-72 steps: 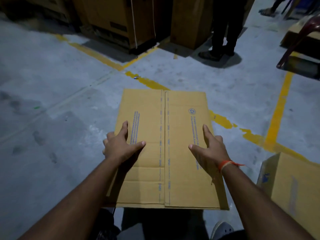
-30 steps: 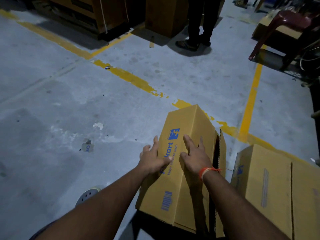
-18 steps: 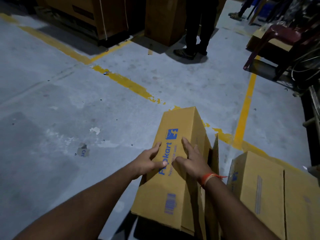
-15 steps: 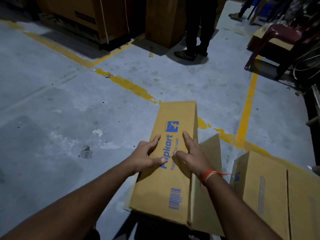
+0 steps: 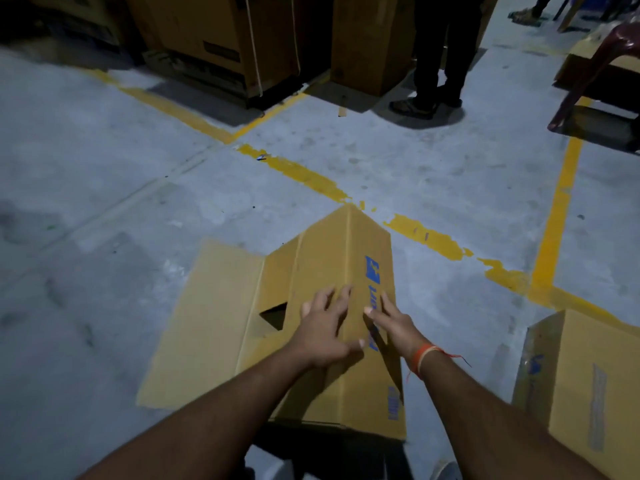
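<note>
1. On the floor [image 5: 104, 237] ahead, the carton [image 5: 318, 265] is now tented ridge-up, not near-flat as 0.5 s ago. Printed panel has swung to the right face, and a wide flap [image 5: 207, 323] is splayed out left.
2. Left grip [image 5: 323, 332] and right grip [image 5: 394, 327] are both unclenched, fingers spread flat, arms stretched forward.
3. Ridge runs between the grips: left presses the plain face, right presses the printed face.

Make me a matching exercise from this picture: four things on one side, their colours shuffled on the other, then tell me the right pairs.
Things:
1. wristband
2. floor lines
3. plastic chair
4. box logo

Colours:
A. yellow
B. dark red
C. blue
D. orange

Pairs: 1-D, 2-A, 3-B, 4-C.
</note>
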{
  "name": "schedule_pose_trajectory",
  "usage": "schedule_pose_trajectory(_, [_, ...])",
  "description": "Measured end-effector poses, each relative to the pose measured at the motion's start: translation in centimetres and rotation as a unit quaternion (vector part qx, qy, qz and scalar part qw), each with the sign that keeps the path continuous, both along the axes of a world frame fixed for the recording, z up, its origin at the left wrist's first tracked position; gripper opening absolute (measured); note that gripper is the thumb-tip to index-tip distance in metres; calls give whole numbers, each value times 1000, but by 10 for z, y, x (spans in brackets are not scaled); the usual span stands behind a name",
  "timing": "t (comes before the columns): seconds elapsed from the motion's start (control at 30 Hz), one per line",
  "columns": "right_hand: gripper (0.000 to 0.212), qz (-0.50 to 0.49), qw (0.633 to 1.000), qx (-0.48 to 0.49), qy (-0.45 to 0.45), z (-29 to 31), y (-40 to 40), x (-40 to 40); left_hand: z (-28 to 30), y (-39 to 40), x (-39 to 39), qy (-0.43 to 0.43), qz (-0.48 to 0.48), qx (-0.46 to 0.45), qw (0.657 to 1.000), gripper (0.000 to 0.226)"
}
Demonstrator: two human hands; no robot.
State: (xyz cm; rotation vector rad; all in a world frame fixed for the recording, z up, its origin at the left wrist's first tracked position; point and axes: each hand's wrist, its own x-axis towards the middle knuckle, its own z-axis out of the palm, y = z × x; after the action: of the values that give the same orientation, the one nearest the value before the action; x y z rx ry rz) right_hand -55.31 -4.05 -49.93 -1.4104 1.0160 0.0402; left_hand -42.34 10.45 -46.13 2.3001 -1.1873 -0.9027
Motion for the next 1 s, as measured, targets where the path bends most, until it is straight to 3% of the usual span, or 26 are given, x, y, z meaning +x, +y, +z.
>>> schedule_pose_trajectory(0.1, [120,47,996,-28,67,-27,-14,-9,-9,-8,3,122,1,-32,992,109])
schedule_pose_trajectory(0.17, [129,90,989,-69,89,-10,-15,-12,-17,-15,4,209,12,-19,978,106])
schedule_pose_trajectory(0.23, [129,136,973,-130,132,-2,-16,-19,-33,-16,7,123,-10,43,991,104])
schedule_pose_trajectory(0.33, [111,183,940,-210,197,-10,-24,-33,-58,-10,20,-55,10,132,990,98])
schedule_pose_trajectory(0.47, [102,188,915,-213,288,-15,-37,-49,-74,2,46,-119,83,208,967,97])
schedule_pose_trajectory(0.6, [103,192,906,-149,348,-38,-53,-65,-88,11,69,-91,139,236,958,97])
schedule_pose_trajectory(0.73, [111,140,953,-26,268,-61,-53,-57,-119,18,88,3,131,232,964,105])
schedule_pose_trajectory(0.8, [109,113,957,-33,266,-76,-51,-46,-129,24,93,83,115,218,966,103])
schedule_pose_trajectory(0.9, [91,144,927,-123,323,-85,-44,-25,-137,31,92,155,94,214,960,98])
schedule_pose_trajectory(1.0, [51,202,857,-366,301,-85,-27,5,-144,27,85,107,62,236,964,92])
